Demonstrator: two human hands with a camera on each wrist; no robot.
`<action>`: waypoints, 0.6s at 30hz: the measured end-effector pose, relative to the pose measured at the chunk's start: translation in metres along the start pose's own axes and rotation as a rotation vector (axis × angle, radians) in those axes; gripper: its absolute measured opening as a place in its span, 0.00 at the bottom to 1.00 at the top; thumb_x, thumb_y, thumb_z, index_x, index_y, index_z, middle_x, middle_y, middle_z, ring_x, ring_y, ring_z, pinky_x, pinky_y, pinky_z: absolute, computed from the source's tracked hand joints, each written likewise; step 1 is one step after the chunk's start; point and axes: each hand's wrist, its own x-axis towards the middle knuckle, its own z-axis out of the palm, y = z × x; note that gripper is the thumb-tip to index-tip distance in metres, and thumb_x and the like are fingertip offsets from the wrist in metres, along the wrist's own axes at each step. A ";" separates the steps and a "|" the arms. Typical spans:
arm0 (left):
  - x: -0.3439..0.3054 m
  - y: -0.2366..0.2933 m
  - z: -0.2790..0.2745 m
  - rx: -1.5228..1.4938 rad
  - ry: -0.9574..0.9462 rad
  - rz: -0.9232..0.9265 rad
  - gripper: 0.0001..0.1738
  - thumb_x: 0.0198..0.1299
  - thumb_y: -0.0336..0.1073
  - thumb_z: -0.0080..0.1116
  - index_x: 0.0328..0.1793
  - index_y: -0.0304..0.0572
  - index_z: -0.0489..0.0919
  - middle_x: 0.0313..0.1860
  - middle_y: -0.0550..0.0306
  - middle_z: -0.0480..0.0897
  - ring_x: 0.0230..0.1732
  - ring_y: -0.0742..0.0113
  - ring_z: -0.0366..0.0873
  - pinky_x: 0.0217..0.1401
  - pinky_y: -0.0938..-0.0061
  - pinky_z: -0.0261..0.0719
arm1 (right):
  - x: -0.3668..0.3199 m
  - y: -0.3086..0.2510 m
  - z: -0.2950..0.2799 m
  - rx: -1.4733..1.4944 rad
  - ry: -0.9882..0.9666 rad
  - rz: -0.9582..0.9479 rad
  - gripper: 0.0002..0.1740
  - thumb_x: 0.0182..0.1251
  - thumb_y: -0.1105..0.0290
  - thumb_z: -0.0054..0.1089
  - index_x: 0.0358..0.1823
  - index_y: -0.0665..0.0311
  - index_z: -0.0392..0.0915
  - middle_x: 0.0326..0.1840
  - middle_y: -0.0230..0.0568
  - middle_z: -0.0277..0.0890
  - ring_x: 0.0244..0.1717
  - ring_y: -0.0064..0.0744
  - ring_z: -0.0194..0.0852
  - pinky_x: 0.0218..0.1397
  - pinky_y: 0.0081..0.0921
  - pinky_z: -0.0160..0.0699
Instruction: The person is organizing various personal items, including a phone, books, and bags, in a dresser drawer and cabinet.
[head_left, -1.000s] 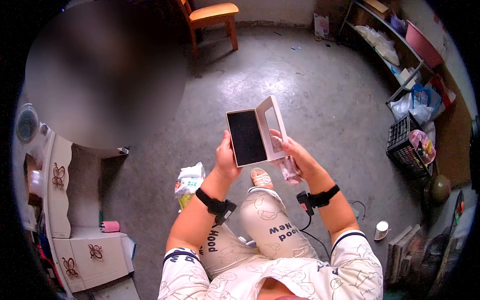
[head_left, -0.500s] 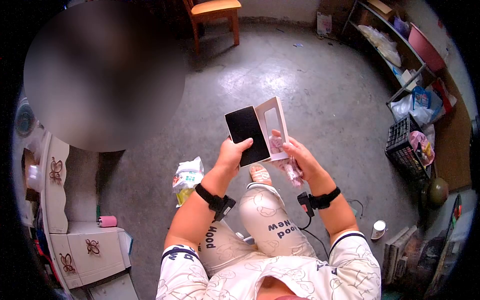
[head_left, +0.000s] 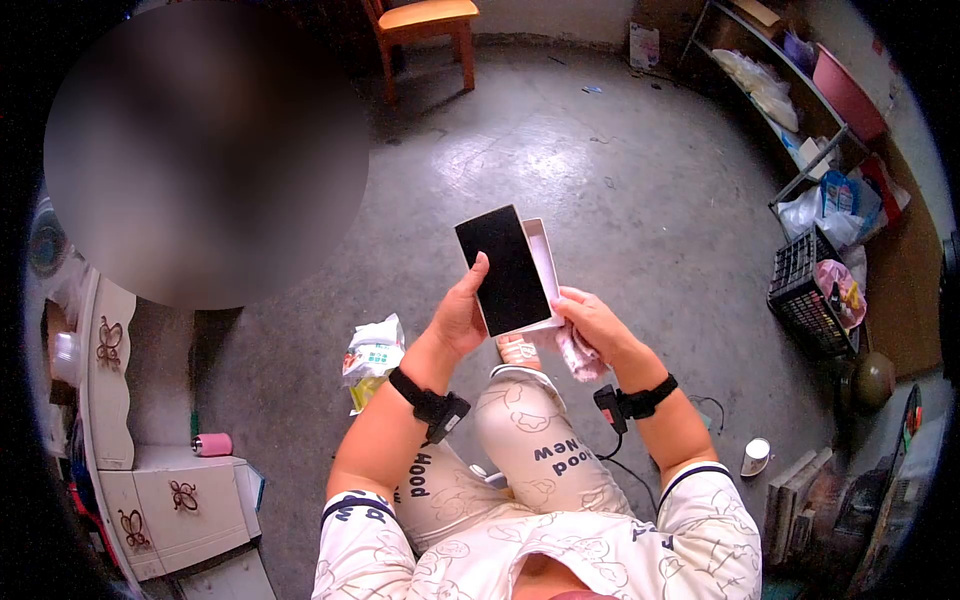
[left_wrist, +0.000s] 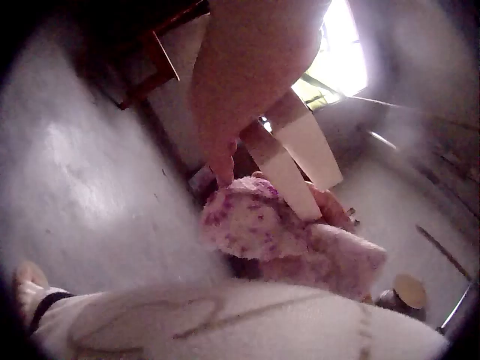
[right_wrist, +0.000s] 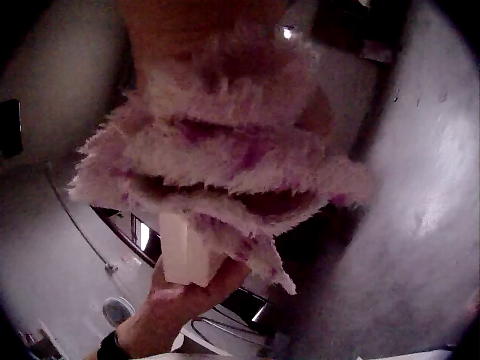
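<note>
My left hand [head_left: 460,315] grips a flat white box [head_left: 541,255] with a black face [head_left: 505,275] turned up, the thumb lying on the black. The box's white lid part shows behind it along the right side. My right hand [head_left: 592,325] holds a fluffy pink cloth [head_left: 578,360] with purple spots, its fingers at the box's lower right edge. In the left wrist view the cloth [left_wrist: 255,225] bunches below two white panels [left_wrist: 289,180]. In the right wrist view the cloth [right_wrist: 225,157] hides most of the right hand, and a white box corner [right_wrist: 184,251] shows beneath.
Below the hands are my knees in printed trousers [head_left: 530,430]. Plastic packets [head_left: 375,360] lie on the floor at left, by a white cabinet [head_left: 180,500]. A paper cup [head_left: 757,457], a black crate [head_left: 805,290] and a shelf rack [head_left: 790,120] are at right; a wooden chair [head_left: 428,15] stands ahead.
The box has turned so its black face now covers most of the windowed lid, which stood open to the right before. The left thumb has moved onto the black face.
</note>
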 end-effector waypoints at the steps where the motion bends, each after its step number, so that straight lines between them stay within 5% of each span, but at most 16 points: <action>1: 0.001 -0.001 -0.002 -0.001 0.000 0.000 0.26 0.57 0.53 0.50 0.50 0.37 0.71 0.44 0.51 0.78 0.42 0.62 0.78 0.44 0.69 0.78 | 0.000 0.001 -0.001 -0.001 0.000 0.001 0.17 0.62 0.63 0.49 0.47 0.68 0.72 0.38 0.38 0.75 0.36 0.23 0.72 0.36 0.19 0.72; 4: 0.003 -0.005 -0.012 0.179 0.142 0.034 0.30 0.55 0.57 0.50 0.49 0.35 0.71 0.40 0.51 0.79 0.39 0.62 0.79 0.41 0.70 0.79 | -0.002 0.003 -0.002 -1.035 0.409 -0.193 0.21 0.53 0.51 0.58 0.32 0.64 0.75 0.33 0.43 0.75 0.32 0.38 0.73 0.32 0.31 0.72; 5: 0.004 -0.007 -0.014 0.175 0.143 0.032 0.30 0.55 0.57 0.50 0.49 0.35 0.71 0.40 0.51 0.79 0.39 0.62 0.79 0.41 0.70 0.79 | -0.003 0.002 -0.004 -1.037 0.407 -0.189 0.21 0.53 0.51 0.58 0.32 0.64 0.75 0.33 0.43 0.75 0.32 0.38 0.73 0.32 0.31 0.72; 7: 0.007 -0.010 -0.019 0.209 0.308 0.108 0.30 0.54 0.57 0.51 0.47 0.35 0.71 0.38 0.53 0.79 0.37 0.65 0.79 0.39 0.72 0.79 | -0.005 -0.003 -0.005 -1.434 0.671 -0.574 0.18 0.48 0.54 0.63 0.29 0.62 0.75 0.26 0.41 0.73 0.30 0.42 0.71 0.30 0.33 0.70; 8: 0.009 -0.012 -0.022 0.204 0.310 0.106 0.30 0.54 0.57 0.51 0.47 0.35 0.71 0.38 0.53 0.79 0.37 0.65 0.79 0.39 0.72 0.79 | -0.006 -0.008 -0.005 -1.482 0.662 -0.801 0.14 0.43 0.60 0.66 0.29 0.58 0.76 0.22 0.37 0.69 0.29 0.38 0.70 0.29 0.31 0.70; 11: 0.015 -0.021 -0.029 0.299 0.405 0.170 0.30 0.54 0.58 0.51 0.45 0.35 0.71 0.36 0.54 0.79 0.34 0.68 0.78 0.37 0.73 0.79 | -0.009 -0.018 0.019 -1.441 0.400 -0.935 0.13 0.39 0.64 0.66 0.27 0.57 0.76 0.24 0.35 0.70 0.31 0.36 0.70 0.30 0.29 0.71; 18: 0.010 -0.031 -0.013 0.344 0.361 0.186 0.31 0.56 0.63 0.43 0.44 0.39 0.71 0.34 0.57 0.78 0.32 0.70 0.77 0.30 0.74 0.77 | 0.012 -0.015 0.045 -1.561 0.107 -0.697 0.19 0.40 0.59 0.67 0.35 0.57 0.77 0.31 0.31 0.72 0.35 0.33 0.71 0.34 0.27 0.74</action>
